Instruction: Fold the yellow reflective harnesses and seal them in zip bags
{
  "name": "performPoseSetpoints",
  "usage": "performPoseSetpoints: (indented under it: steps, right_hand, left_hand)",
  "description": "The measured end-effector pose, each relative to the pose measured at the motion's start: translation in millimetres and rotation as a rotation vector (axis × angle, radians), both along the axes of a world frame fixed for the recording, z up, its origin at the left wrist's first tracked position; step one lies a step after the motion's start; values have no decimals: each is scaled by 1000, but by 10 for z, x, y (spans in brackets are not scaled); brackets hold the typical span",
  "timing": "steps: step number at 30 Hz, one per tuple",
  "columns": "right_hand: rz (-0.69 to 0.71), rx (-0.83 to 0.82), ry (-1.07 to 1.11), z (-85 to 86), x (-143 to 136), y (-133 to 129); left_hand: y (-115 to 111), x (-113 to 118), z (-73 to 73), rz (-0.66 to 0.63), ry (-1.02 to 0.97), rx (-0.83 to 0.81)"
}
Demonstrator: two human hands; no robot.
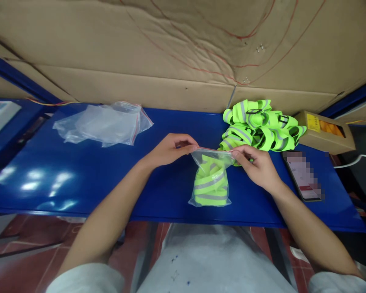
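Observation:
A clear zip bag [192, 200] with a red line along its top edge hangs between my two hands. Inside it lies a folded neon-yellow reflective strap [211, 187] with grey stripes. My left hand [173, 149] pinches the bag's top left corner between thumb and fingers. At the opposite top corner, my right hand [256, 166] grips the same edge. Just behind my right hand is a heap of neon-yellow reflective straps [262, 126] with black buckles.
Several clear zip bags [106, 124] lie flat on the blue table [171, 122] at the back left. To the right are a phone [303, 177] and a cardboard box [326, 132] with orange contents. A cardboard wall [140, 49] stands along the table's back edge.

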State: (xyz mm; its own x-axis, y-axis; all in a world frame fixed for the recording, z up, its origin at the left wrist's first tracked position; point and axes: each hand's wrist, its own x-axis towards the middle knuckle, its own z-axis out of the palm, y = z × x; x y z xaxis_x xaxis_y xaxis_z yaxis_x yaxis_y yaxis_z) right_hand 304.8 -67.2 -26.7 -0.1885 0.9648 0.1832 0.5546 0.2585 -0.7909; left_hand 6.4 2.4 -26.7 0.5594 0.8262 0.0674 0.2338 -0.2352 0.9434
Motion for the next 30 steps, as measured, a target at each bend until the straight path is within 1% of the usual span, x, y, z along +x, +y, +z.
performPoseSetpoints:
  steps: [3,5,7,10,14,21,23,26,30]
  right_hand:
    - [-5,17,28,13,-21,-29]
    - [-1,26,39,23,-42,-48]
    - [24,36,39,31,-67,-61]
    - [66,62,58,33,-102,-73]
    - [67,100,90,36,-116,-92]
    - [91,120,-47,90,-108,-154]
    - [78,133,-59,79,-115,-155]
    - [60,158,-26,34,-125,-139]
    - [100,151,-3,-13,-131,-122]
  left_hand:
    - [-47,37,13,0,-47,-38]
    - [-80,66,18,-33,-54,-57]
    - [-108,94,18,-65,-40,-48]
    - [-146,129,19,-62,-22,-8]
    - [-198,169,39,-64,-27,9]
    - [-261,205,63,-73,9,49]
    - [-256,204,46,-86,7,61]
    - [-236,205,11,-108,-51,115]
    - [-222,218,-19,-146,-93,169]
